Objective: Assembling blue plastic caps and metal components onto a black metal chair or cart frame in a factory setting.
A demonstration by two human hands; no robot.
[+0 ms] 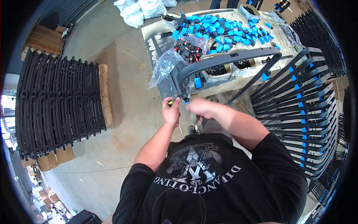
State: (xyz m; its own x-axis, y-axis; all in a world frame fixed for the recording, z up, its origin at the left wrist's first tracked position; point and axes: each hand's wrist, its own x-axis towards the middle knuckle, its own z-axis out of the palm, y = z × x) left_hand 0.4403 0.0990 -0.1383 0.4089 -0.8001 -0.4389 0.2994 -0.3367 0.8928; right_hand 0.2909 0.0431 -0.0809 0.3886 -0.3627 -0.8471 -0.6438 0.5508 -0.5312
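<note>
A black U-shaped frame [227,61] lies over the near side of the workbench, and one end with a small metal fitting [187,98] points toward me. Just left of that end, my left hand [171,112] is closed around a small tool with a yellow-and-black handle [171,102]; its kind is unclear. A thin pale rod or cord runs down below this hand. My right hand [200,108] is at the right of the frame end, smeared by motion, so its fingers cannot be read. Below it shows a shiny metal piece [196,123] I cannot identify.
Blue-and-black plastic parts [220,30] cover the workbench [149,33], with a plastic bag [166,67] of red-and-black pieces and boxes of small black parts [216,71]. Black frames with blue pieces [298,112] are racked at right. Stacked black bars [59,100] stand left; white sacks [130,13] lie behind.
</note>
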